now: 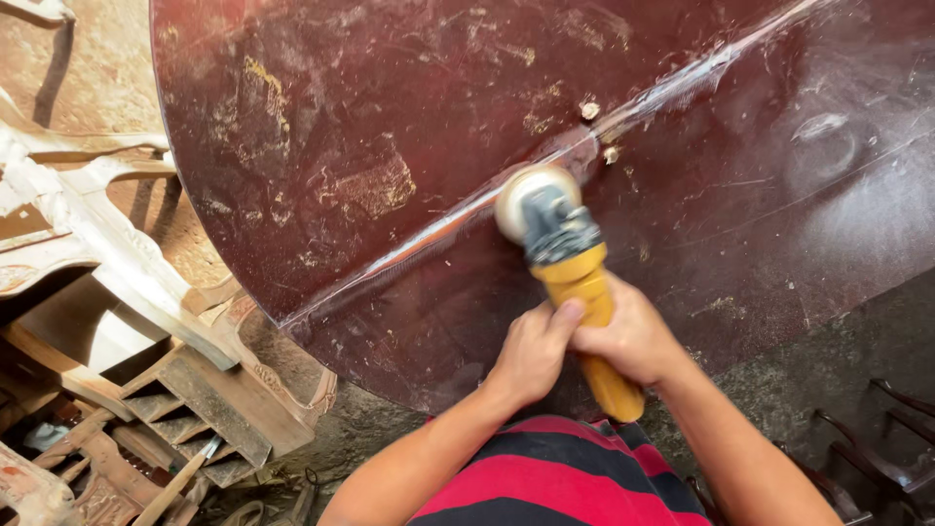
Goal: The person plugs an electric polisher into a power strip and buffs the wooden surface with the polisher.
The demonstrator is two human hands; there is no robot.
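Note:
A yellow angle grinder (570,271) with a grey head and a pale round sanding pad (521,193) rests on a large round dark red tabletop (390,146). The pad sits on a light seam line that crosses the top diagonally. My left hand (533,351) grips the yellow body from the left side. My right hand (635,336) wraps the same handle from the right. Both hands are close together near the tabletop's near edge. Worn yellowish patches mark the surface to the left of the pad.
Unfinished carved wooden furniture parts (107,263) lie stacked at the left, below the tabletop's edge. Dark chair frames (877,448) stand at the lower right on a grey floor (828,360). My red and black striped shirt (555,477) fills the bottom centre.

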